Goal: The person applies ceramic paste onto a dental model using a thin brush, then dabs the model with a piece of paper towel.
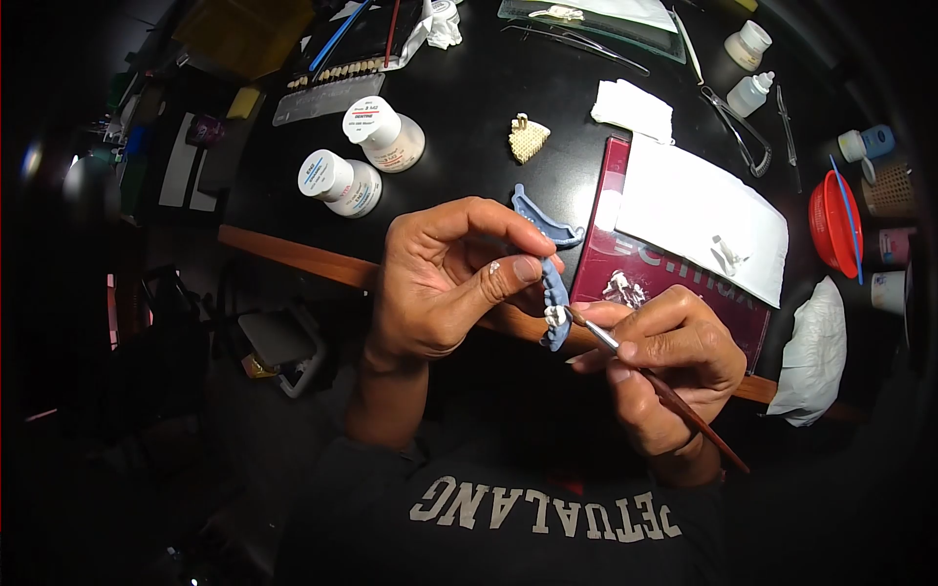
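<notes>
Between thumb and fingertips, my left hand (454, 278) pinches a blue-grey dental model (556, 288), a narrow row of teeth held upright. White material coats some teeth near its lower end, and a white smudge sits on my left thumb. My right hand (674, 361) grips a fine paintbrush (674, 400) with a dark red-brown handle like a pen. The brush's bristles are at the white-coated teeth; whether they touch cannot be made out. A second blue dental piece (547, 220) lies on the table just beyond my left fingers.
Two powder bottles (383, 137) stand at the left. A honeycomb firing tray (529, 139) sits mid-table. To the right, a dark red slab (604, 256) bears white paste (625, 289) and a folded tissue (703, 210). Metal forceps (738, 132) and a red bowl (833, 225) lie farther right.
</notes>
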A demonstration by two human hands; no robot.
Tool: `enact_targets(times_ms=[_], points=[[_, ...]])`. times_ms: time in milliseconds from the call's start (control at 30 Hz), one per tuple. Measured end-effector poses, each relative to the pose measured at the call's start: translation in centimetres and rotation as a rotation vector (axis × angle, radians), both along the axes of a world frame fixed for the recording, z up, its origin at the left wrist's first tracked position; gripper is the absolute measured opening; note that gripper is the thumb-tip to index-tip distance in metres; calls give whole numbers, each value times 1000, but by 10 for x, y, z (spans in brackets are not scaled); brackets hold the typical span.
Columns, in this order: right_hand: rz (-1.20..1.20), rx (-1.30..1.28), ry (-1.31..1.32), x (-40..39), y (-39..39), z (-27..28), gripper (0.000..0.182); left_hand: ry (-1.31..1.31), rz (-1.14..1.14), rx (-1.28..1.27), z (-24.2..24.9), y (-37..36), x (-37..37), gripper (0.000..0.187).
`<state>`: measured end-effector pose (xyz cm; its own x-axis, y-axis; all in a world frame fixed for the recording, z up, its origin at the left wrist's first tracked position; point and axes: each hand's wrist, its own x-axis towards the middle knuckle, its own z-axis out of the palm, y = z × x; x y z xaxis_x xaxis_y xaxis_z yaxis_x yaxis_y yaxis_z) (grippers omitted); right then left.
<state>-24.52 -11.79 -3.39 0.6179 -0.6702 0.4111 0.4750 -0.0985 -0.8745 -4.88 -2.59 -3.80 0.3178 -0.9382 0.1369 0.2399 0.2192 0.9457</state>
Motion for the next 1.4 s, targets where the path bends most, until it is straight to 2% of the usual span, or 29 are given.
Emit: enact_targets(times_ms=[500, 900, 1033, 1100, 1133, 1167, 1200, 1333, 1400], points=[[-19, 45, -17, -1, 3, -2, 17, -29, -9, -23, -1, 0, 1, 10], [8, -31, -4, -8, -3, 2, 20, -28, -9, -49, -3, -1, 0, 11], [-316, -241, -49, -43, -33, 25, 25, 31, 39, -39, -1, 1, -2, 10], [-668, -462, 348, -81, -65, 49, 15, 31, 44, -63, -2, 1, -5, 10], [-795, -313, 477, -90, -74, 65, 12, 41, 51, -67, -1, 1, -6, 11], [-913, -398, 551, -104, -97, 69, 12, 19, 46, -72, -1, 1, -5, 11], [-965, -378, 629, -119, -118, 73, 9, -9, 51, -73, -2, 1, -4, 12], [-906, -592, 1116, -146, -169, 75, 12, -40, 63, -87, -3, 1, -5, 13], [-868, -574, 1177, -142, -173, 72, 13, -49, 64, -88, -3, 2, -5, 12]])
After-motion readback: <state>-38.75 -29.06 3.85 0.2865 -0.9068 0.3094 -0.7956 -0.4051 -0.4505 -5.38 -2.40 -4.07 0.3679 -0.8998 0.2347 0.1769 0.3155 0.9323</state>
